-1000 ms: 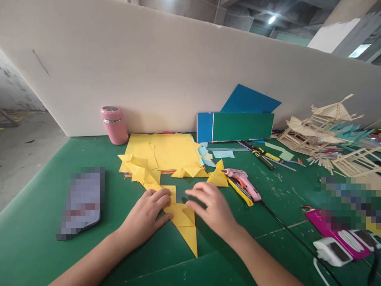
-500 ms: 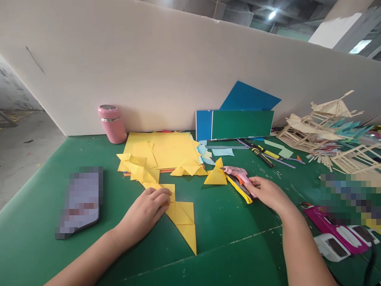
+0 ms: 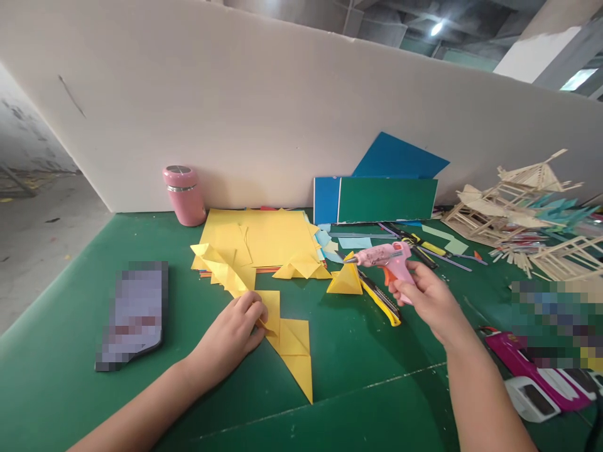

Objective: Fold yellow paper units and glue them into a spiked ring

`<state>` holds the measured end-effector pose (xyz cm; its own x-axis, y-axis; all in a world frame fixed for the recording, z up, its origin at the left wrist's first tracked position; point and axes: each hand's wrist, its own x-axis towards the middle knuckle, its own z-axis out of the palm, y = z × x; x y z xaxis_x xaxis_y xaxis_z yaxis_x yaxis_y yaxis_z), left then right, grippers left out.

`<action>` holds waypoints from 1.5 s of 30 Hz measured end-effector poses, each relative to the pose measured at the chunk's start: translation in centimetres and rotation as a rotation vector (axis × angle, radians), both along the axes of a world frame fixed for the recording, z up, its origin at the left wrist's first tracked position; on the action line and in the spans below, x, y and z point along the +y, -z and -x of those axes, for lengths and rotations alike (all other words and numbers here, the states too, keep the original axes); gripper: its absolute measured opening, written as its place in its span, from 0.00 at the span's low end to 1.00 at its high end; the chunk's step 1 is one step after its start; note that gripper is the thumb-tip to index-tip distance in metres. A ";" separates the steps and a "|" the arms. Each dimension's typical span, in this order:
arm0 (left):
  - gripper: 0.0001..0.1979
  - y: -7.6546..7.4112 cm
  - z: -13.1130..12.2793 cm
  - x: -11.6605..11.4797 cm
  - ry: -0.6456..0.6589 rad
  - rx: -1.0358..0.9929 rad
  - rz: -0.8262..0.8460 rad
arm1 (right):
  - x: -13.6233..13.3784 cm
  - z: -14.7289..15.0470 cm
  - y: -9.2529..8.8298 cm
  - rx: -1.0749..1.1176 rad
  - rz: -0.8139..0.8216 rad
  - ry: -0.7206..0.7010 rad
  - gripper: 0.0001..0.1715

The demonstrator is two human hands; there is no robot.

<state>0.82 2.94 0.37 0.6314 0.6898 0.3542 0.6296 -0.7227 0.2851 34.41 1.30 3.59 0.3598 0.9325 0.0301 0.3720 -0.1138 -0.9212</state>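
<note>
My right hand (image 3: 428, 301) grips a pink glue gun (image 3: 382, 257) by its handle, raised above the table with the nozzle pointing left. Under it lies a yellow utility knife (image 3: 380, 298), beside a small folded yellow paper pyramid (image 3: 345, 279). My left hand (image 3: 238, 329) is closed on the edge of a folded yellow paper piece (image 3: 225, 276), with part of it lifted and the fingertips partly hidden. That piece joins or overlaps flat yellow folded paper (image 3: 294, 339) stretching toward me; I cannot tell which.
Behind are a stack of yellow sheets (image 3: 277, 232), another folded yellow piece (image 3: 304, 267) and a pink flask (image 3: 184, 198). A blurred dark flat object (image 3: 134, 314) lies left. At right are a magenta power strip (image 3: 537, 370) and stick models (image 3: 509, 201). A pale board (image 3: 264, 113) stands behind.
My right hand has lifted the glue gun off the utility knife and turned it nozzle-left. My left fingers have raised the yellow paper's edge. The view has shifted slightly.
</note>
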 end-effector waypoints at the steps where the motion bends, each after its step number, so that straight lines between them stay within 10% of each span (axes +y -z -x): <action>1: 0.07 0.0 0.0 0.0 -0.001 -0.006 0.003 | -0.1 0.9 -0.1 0.029 0.000 -0.085 0.25; 9: 0.09 0.3 0.2 0.0 -0.004 -0.055 0.084 | -0.8 7.0 0.4 -0.142 0.152 -0.561 0.19; 25: 0.10 0.4 0.2 0.1 -0.009 -0.084 0.124 | -1.0 9.9 1.6 -0.783 0.009 -0.447 0.14; 45: 0.09 0.2 0.1 0.0 -0.026 -0.087 0.130 | -1.4 9.8 -0.2 -0.907 0.099 -0.529 0.15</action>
